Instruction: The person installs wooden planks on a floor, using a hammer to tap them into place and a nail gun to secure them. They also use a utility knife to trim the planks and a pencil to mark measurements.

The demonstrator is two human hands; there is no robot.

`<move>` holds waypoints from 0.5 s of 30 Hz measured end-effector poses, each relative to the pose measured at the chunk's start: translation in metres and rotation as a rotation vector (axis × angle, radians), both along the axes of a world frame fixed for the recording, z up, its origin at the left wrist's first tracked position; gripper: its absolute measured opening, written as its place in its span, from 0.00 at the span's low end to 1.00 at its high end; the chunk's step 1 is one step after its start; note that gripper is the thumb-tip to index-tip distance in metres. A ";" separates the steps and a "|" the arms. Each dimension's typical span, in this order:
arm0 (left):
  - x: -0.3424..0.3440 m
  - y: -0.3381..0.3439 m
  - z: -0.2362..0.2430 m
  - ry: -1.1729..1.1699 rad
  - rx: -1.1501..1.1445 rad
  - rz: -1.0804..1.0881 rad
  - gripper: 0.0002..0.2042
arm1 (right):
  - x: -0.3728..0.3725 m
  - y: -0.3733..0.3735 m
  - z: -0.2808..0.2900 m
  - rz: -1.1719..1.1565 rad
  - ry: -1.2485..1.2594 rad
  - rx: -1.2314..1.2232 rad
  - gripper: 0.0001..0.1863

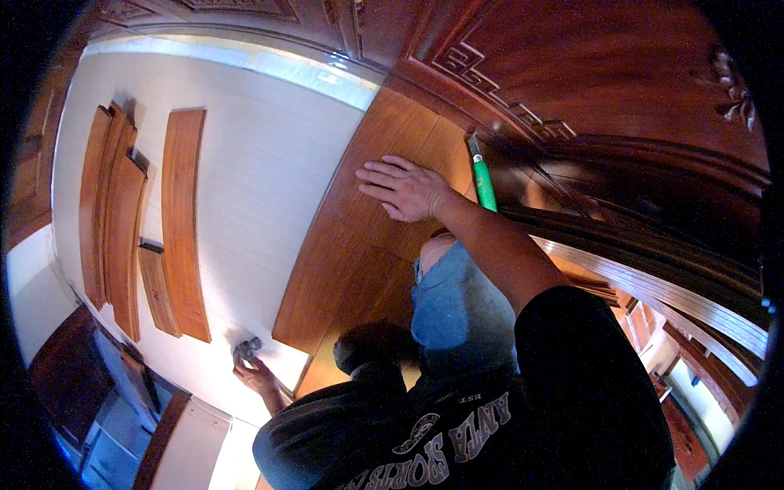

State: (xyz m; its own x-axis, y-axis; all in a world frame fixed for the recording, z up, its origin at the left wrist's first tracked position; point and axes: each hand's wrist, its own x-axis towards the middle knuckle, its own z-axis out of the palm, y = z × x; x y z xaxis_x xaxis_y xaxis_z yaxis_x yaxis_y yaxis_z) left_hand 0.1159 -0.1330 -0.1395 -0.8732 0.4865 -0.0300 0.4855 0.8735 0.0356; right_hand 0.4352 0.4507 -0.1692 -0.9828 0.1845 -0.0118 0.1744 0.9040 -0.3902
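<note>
the laid wooden floorboards [367, 237] run from the near middle of the head view toward the far right, brown planks joined edge to edge over a pale grey underlay [245, 171], ending far off at a carved dark wooden furniture base [572, 73].

head view: the right hand [406, 189] lies flat and fully open on the far part of the laid boards, fingers spread and pointing left, palm down, gripping nothing. just right of it, close to the wrist, a green-handled utility knife [483, 181] lies on the boards against the carved base. the left hand [255, 374] is at the near left, at the near corner of the laid boards' free edge, with its fingers curled round a small dark grey object [247, 349]; what that object is i cannot tell. a knee in blue jeans [457, 302] rests on the boards between the two arms.

well apart, on the far left of the underlay, loose planks [139, 229] lie side by side, some long, some cut short.

judging from this, the step in hand looks like pressing down and steadying a laid board while its near edge is worked on. a next move would call for keeping the right palm's weight steady and the seam tight.

no containers show in this view, so there are no contents to tell.
</note>
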 end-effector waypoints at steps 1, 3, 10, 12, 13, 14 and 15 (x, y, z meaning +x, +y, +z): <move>0.002 0.013 -0.001 -0.008 0.064 -0.114 0.21 | 0.001 0.000 0.000 0.001 0.013 0.002 0.32; 0.001 0.016 -0.009 -0.178 0.209 -0.182 0.20 | 0.001 -0.003 -0.004 0.002 0.014 -0.034 0.32; 0.060 0.115 0.015 -0.413 0.081 -0.429 0.24 | 0.003 0.001 0.006 0.007 -0.004 -0.046 0.31; 0.071 0.106 0.007 -0.388 0.083 -0.348 0.33 | -0.004 -0.001 0.005 0.016 -0.003 -0.015 0.31; 0.066 0.102 -0.004 -0.419 0.050 -0.332 0.34 | -0.003 -0.001 0.003 0.021 0.000 -0.001 0.31; 0.062 0.089 -0.002 -0.429 0.012 -0.279 0.35 | -0.013 -0.006 0.003 0.031 0.031 -0.007 0.32; 0.063 0.095 0.003 -0.437 0.025 -0.288 0.36 | -0.010 -0.006 0.001 0.029 0.048 -0.008 0.32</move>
State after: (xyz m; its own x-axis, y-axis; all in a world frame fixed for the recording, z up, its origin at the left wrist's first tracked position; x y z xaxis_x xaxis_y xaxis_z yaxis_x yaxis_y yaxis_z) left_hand 0.1787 -0.0382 -0.1368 -0.6123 0.7105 -0.3468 0.6413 0.7029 0.3076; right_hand 0.4255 0.4449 -0.1679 -0.9871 0.1565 0.0346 0.1294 0.9054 -0.4043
